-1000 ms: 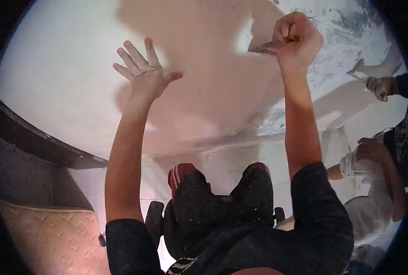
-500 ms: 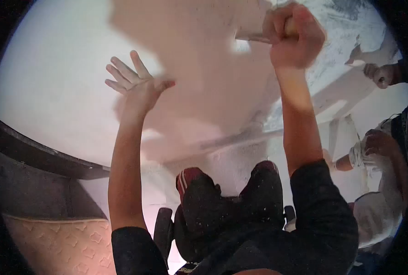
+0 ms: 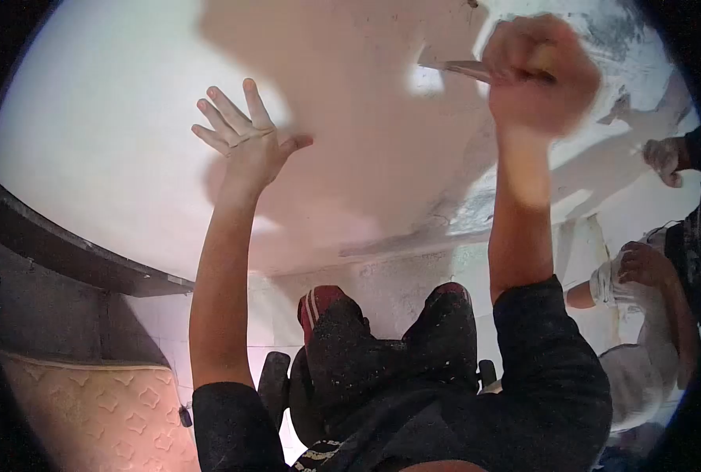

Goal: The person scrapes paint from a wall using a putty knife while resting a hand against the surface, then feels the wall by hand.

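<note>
The left hand (image 3: pixel 249 148) has its fingers spread wide against the wall (image 3: pixel 358 173), thumb splayed out sideways. The blurred right hand (image 3: pixel 541 75) is clenched around a putty knife (image 3: pixel 467 69), whose blade points leftward, close to the wall; contact is unclear.
</note>
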